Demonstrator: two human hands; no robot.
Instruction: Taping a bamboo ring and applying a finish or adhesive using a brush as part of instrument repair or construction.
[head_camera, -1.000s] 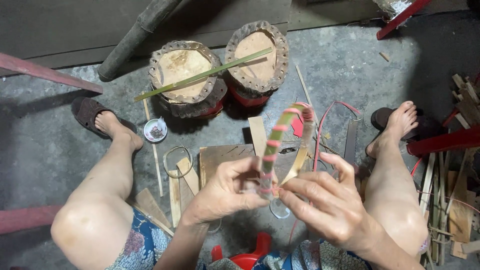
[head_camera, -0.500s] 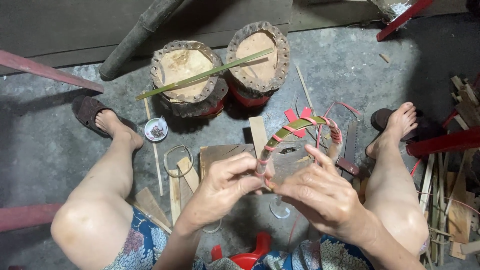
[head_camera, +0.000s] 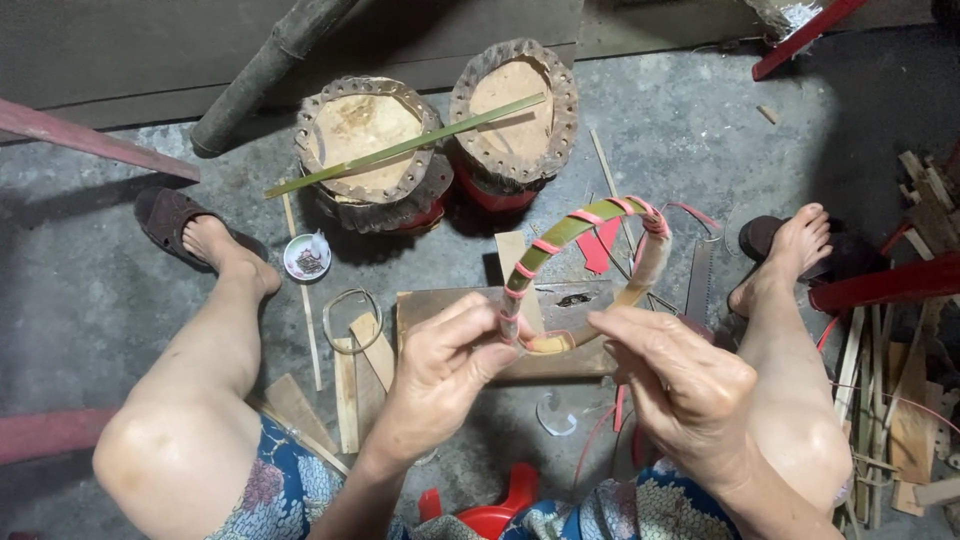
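Lowest in the frame, centre: edge of a red plastic stool (head_camera: 490, 512), floral fabric to either side, both bare knees spread wide so the work sits between them.

Just above, mid-frame: left hand (head_camera: 440, 385) closed on the near end of a bent bamboo hoop (head_camera: 585, 250), thumb and fingers pinching where the green strip meets its pale tip, apparently to keep the curve from springing open; right hand (head_camera: 690, 390) beside it, fingers narrowed and extended toward the same end, touching or nearly touching the hoop's other leg (exact contact hard to tell). Hoop raised upright in the centre of the picture, arching up and right, bound at intervals with pink plastic strip (head_camera: 590, 216), a loose red tail trailing off at the right.

Under the hands, on the concrete: a wooden block (head_camera: 450, 305) serving as a work surface, flat bamboo slats (head_camera: 345, 385) and a thin wire ring (head_camera: 352, 318) to its left, a saw blade (head_camera: 700, 285) to its right; all within arm's reach.

Farther up, left of centre: a small white dish (head_camera: 306, 256) near the sandalled left foot; right foot bare at the right edge beside a heap of offcuts (head_camera: 900, 400).

Top of the frame: two rough round stumps (head_camera: 440, 140) side by side, a long green bamboo strip (head_camera: 405, 146) laid across both tops (kept off the floor, seemingly); a thick bamboo pole (head_camera: 270, 65) slanting at the upper left.
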